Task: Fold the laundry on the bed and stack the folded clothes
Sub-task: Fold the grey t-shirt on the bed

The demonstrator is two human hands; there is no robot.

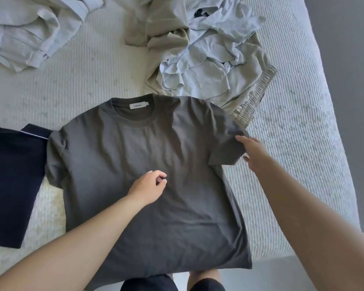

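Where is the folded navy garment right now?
In the head view, the navy garment lies at the left edge of the bed, just beside the left sleeve of the spread grey T-shirt.
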